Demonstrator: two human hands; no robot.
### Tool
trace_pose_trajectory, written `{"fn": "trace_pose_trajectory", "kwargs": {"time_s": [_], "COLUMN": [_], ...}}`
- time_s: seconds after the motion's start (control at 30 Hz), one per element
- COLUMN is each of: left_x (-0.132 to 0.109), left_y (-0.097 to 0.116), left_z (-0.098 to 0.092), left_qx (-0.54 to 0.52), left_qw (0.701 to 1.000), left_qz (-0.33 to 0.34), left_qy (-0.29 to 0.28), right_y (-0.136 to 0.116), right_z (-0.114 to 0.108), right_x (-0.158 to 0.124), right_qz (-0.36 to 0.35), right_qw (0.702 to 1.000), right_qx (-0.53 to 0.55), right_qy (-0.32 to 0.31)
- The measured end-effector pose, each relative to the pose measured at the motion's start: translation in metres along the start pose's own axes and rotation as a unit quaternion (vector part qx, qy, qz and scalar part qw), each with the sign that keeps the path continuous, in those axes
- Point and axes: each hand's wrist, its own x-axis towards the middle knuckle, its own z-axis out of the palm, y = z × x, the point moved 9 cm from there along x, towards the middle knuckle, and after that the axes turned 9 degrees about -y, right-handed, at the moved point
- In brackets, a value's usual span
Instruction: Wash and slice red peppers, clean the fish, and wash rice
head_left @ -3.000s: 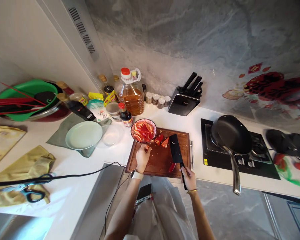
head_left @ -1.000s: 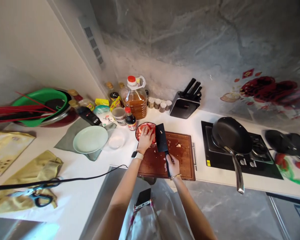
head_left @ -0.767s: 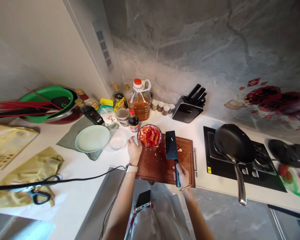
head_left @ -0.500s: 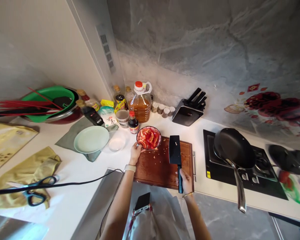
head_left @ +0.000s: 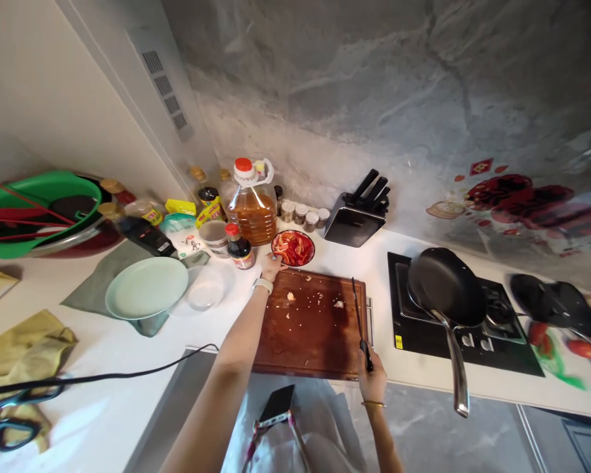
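My left hand (head_left: 272, 265) reaches to the back of the cutting board and grips the near left rim of a bowl (head_left: 314, 257). Red pepper pieces (head_left: 293, 247) with pale inner ribs fill the bowl, which stands on the counter behind the board. In my right hand (head_left: 373, 378) is the black handle of a cleaver (head_left: 358, 309), its blade now edge-on and pointing away from me over the board's right side. Small pale scraps (head_left: 291, 297) and seeds dot the brown wooden cutting board (head_left: 300, 335).
Behind the bowl are a big oil jug (head_left: 253, 213), spice jars (head_left: 300, 213) and a knife block (head_left: 354, 223). A sauce bottle (head_left: 240, 248) stands left of it. To the right, a frying pan (head_left: 446, 286) sits on the hob (head_left: 408, 335). A pale green plate (head_left: 148, 287) lies left.
My left hand has shifted the bowl off the board's back edge onto the counter behind. The cleaver has turned from flat-side view to edge-on, still in my right hand. The view has swung right.
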Motion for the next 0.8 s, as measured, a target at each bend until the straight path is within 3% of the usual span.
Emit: {"fn": "trace_pose_trajectory", "kwargs": {"time_s": [0.07,0.17,0.3,0.47,0.57,0.67,0.8], "left_x": [0.004,0.006,-0.009,-0.075,-0.128,-0.167,-0.194], "left_y": [-0.004,-0.006,0.002,0.014,0.006,-0.014,-0.038], "left_z": [0.004,0.005,-0.012,-0.051,-0.067,-0.073,-0.080], "left_qx": [0.004,0.014,0.038,0.112,0.143,0.148,0.137], "left_qw": [1.000,1.000,0.999,0.974,0.953,0.952,0.959], "left_qz": [-0.009,-0.013,0.013,0.137,0.192,0.194,0.172], "left_qy": [-0.002,-0.008,0.032,0.141,0.183,0.186,0.180], "right_y": [0.003,0.006,-0.002,-0.025,-0.037,-0.045,-0.051], "right_z": [0.001,0.020,0.055,0.087,0.086,0.083,0.090], "right_x": [0.004,0.005,-0.001,-0.006,0.011,0.043,0.071], "right_qz": [-0.019,-0.038,-0.067,-0.150,-0.184,-0.191,-0.224], "right_qw": [0.998,0.992,0.984,0.959,0.946,0.939,0.921], "right_qx": [-0.059,-0.114,-0.154,-0.163,-0.190,-0.237,-0.267], "right_qy": [-0.010,-0.033,-0.065,-0.177,-0.186,-0.162,-0.175]}}
